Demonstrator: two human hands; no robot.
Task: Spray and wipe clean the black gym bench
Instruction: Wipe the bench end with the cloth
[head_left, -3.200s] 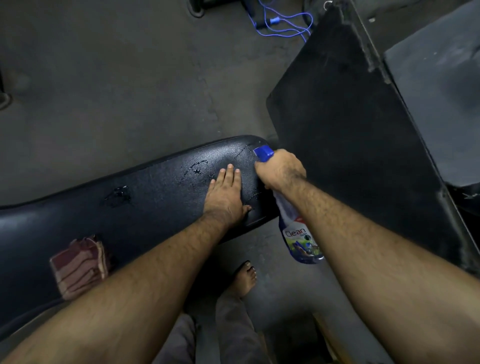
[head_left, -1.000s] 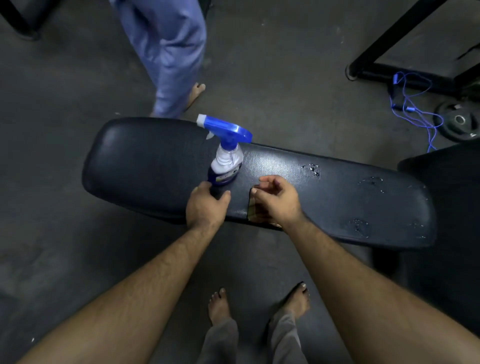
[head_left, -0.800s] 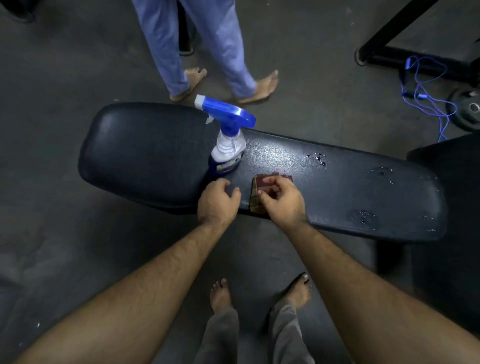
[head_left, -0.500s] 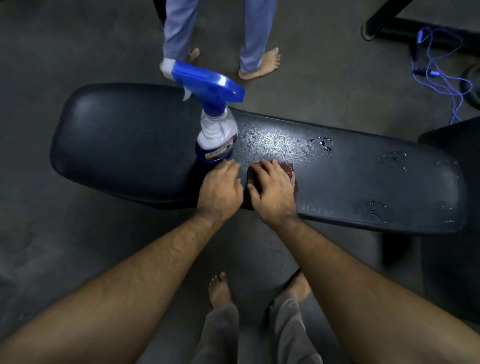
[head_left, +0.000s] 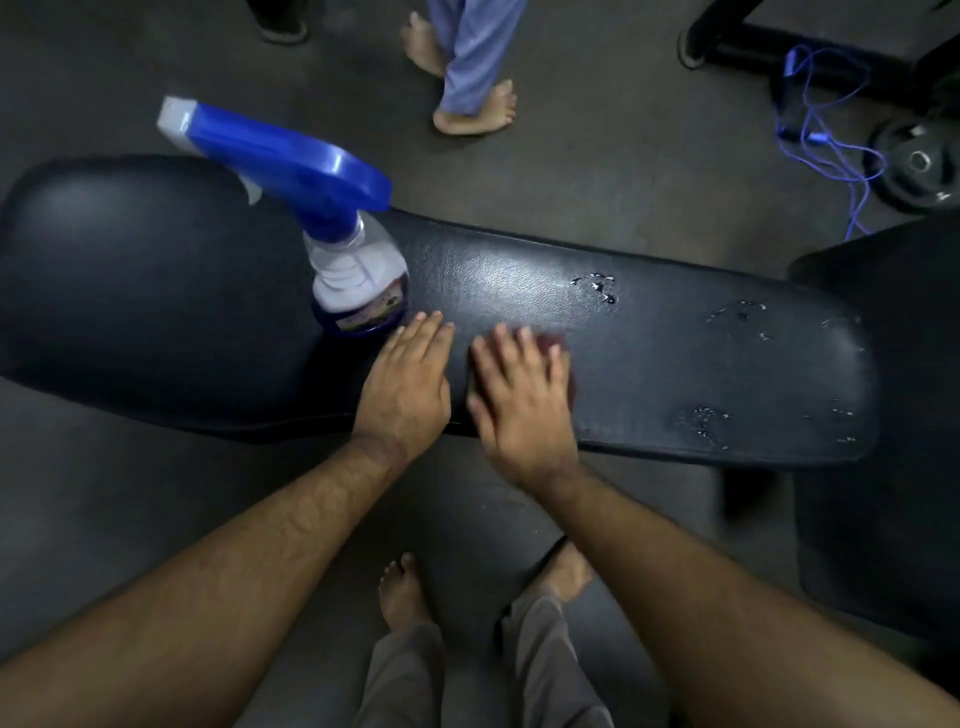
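A glossy black padded bench (head_left: 649, 332) is gleaming; the clear spray bottle (head_left: 358, 280) is showing its blue trigger top, upper left.

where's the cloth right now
In the head view, the cloth lies on the bench under the flat right hand, right of the spray bottle.

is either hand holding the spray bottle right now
No, the spray bottle stands alone on the bench; the left hand lies flat beside it and the right hand presses the cloth.
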